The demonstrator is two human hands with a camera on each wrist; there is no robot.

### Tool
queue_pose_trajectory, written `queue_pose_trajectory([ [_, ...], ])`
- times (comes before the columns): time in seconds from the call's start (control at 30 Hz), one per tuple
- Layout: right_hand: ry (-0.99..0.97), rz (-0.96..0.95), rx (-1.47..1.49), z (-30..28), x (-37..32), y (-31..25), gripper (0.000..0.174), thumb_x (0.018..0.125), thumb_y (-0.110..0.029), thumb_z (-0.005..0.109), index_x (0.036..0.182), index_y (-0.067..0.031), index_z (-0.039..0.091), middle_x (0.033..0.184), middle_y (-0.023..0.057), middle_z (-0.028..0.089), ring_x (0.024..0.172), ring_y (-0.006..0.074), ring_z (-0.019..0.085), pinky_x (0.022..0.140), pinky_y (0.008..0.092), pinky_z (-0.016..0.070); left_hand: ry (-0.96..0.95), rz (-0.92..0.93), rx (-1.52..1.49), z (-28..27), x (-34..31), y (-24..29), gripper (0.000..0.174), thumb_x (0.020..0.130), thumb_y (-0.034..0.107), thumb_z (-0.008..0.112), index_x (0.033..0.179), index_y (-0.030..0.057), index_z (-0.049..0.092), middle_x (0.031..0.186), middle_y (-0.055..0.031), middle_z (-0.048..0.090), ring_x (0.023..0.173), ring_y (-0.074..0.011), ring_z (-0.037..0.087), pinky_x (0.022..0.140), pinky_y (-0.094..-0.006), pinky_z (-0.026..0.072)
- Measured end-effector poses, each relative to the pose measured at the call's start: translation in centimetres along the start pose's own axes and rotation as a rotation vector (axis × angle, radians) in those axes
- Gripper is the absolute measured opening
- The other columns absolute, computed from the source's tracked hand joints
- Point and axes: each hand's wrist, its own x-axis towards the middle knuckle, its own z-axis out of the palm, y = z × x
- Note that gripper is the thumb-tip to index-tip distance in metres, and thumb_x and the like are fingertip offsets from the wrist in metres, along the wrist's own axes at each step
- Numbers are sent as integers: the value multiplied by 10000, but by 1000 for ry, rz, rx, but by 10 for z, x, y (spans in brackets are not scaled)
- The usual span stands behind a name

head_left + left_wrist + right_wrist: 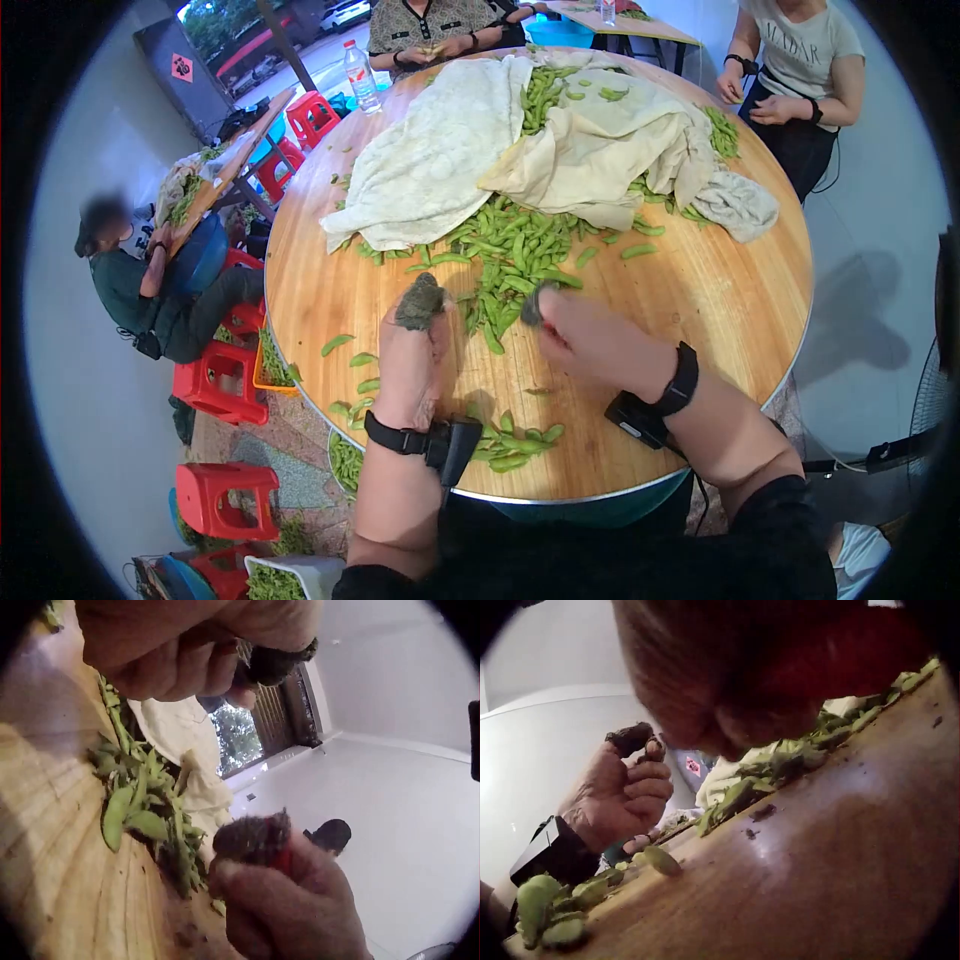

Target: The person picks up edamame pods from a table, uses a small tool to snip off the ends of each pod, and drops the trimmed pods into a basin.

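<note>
My left hand [412, 345] is raised above the front left of the round table, its fingers curled in with no pod showing between them. A dark, rough cover [420, 303] wraps its thumb. Across from it, my right hand [590, 340] is blurred at the near edge of the pod heap. In the left wrist view this right hand [292, 907] has bent fingers, a dark thumb cover [251, 838] with some red beside it, and no pod in sight. Green soybean pods [515, 250] lie heaped just beyond both hands. A smaller group of pods [510, 445] lies between my forearms.
Cream cloths [440, 140] cover the far part of the heap on the wooden table [700, 330]. A water bottle [362, 80] stands at the far left edge. Other people sit around. Red stools [225, 385] and a white bin [310, 575] of pods stand at left.
</note>
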Motion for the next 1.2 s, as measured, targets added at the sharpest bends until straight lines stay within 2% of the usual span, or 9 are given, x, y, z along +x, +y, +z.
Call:
queue_pose_trajectory([
  [0.2, 38, -197, -233, 22, 21, -4, 74, 818, -71, 499, 872, -65, 449, 784, 147, 545, 664, 306, 590, 504, 389, 479, 102, 21, 72, 25, -5, -10, 175, 901, 174, 559, 761, 81, 607, 620, 66, 477, 523, -23, 354, 473, -174, 253],
  [0.4, 145, -47, -118, 9, 12, 13, 145, 800, -70, 525, 910, -23, 443, 781, 152, 544, 648, 324, 573, 539, 404, 465, 14, 14, 144, 25, -4, -15, 242, 922, 255, 527, 788, 64, 591, 550, 52, 431, 451, -32, 334, 407, -185, 227],
  [0.6, 145, 71, 251, -12, 1, 8, 213, 772, -74, 579, 923, -18, 441, 767, 170, 524, 627, 339, 556, 539, 391, 452, -163, -216, 377, 31, -10, -20, 358, 952, 330, 458, 817, 23, 584, 542, 49, 398, 446, -49, 318, 409, -190, 213],
  [0.67, 119, 38, 191, -18, -4, -8, 219, 774, -81, 580, 929, -16, 439, 767, 174, 524, 616, 329, 553, 534, 384, 447, -275, -410, 260, 34, -13, -16, 382, 960, 339, 428, 852, 2, 571, 560, 42, 407, 457, -53, 327, 420, -185, 218],
  [0.83, 137, -178, -9, -12, -9, -3, 247, 785, -106, 585, 956, -12, 434, 769, 174, 528, 594, 295, 549, 518, 364, 438, -386, -427, 139, 32, -15, -16, 247, 943, 229, 479, 900, 1, 562, 600, 28, 432, 475, -56, 339, 448, -174, 243],
  [0.93, 194, -40, 272, -18, -8, -5, 214, 810, -118, 547, 954, -10, 432, 772, 168, 521, 614, 291, 558, 515, 368, 442, -294, -337, 93, 37, -17, -22, 152, 926, 149, 509, 930, 5, 557, 656, 12, 473, 529, -61, 393, 508, -172, 306],
  [1.03, 271, 240, 488, -29, -6, 1, 134, 841, -100, 495, 946, -18, 481, 773, 72, 553, 534, 135, 551, 473, 278, 432, -252, -211, 151, 31, -15, -31, 116, 920, 115, 523, 977, 18, 552, 780, 2, 532, 652, -70, 472, 603, -185, 376],
  [1.1, -111, 438, 621, -39, -5, -2, 136, 848, -97, 447, 963, -28, 470, 717, 53, 545, 491, 104, 529, 450, 234, 427, -276, -149, 224, 26, -9, -40, 124, 921, 114, 525, 1004, 26, 551, 858, -2, 558, 729, -75, 505, 659, -195, 405],
  [1.2, -149, 461, 888, -32, -6, -8, 151, 844, -89, 433, 982, -33, 460, 659, 33, 518, 448, 98, 501, 429, 221, 418, -349, 16, 293, 19, -5, -49, 156, 927, 139, 528, 1052, 50, 555, 992, 6, 561, 852, -74, 511, 724, -208, 421],
])
